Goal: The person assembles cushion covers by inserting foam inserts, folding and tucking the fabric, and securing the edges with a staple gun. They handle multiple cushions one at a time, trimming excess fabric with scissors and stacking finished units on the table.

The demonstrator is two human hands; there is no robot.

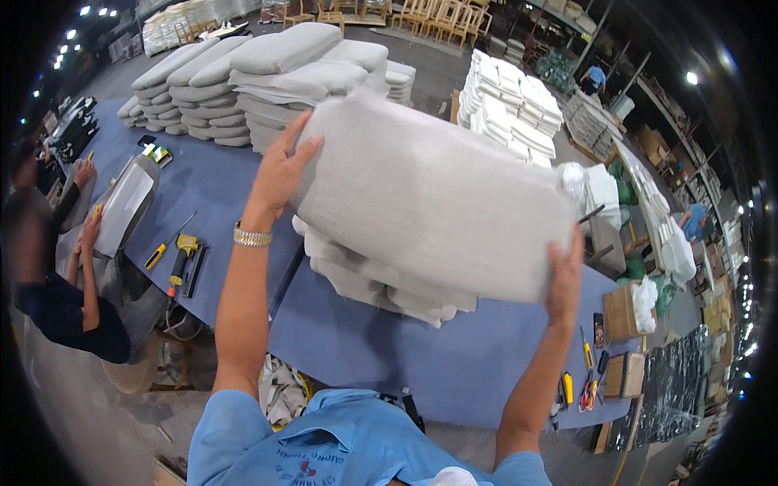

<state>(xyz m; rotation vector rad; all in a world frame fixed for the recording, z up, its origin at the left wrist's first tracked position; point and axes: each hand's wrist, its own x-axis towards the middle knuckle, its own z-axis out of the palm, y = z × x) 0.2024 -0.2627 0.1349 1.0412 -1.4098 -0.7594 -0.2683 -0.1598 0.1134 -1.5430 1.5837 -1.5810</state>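
Observation:
A large grey fabric-covered cushion [429, 198] is held up in front of me, over the blue table [340, 348]. My left hand [282, 166] grips its left edge, with the thumb lying near the top corner. At the opposite end, my right hand [563, 275] is closed on the lower right edge. Beneath the cushion lies a pile of light grey pieces [365, 279], mostly covered by it. The underside of the cushion is hidden from view.
Stacks of grey cushions [288, 50] stand along the far left of the table. A staple gun [186, 259] and a yellow-handled screwdriver [158, 255] lie left. Scissors [587, 393] and a yellow cutter [567, 389] lie right. Another person's hands [89, 227] work on a panel at far left.

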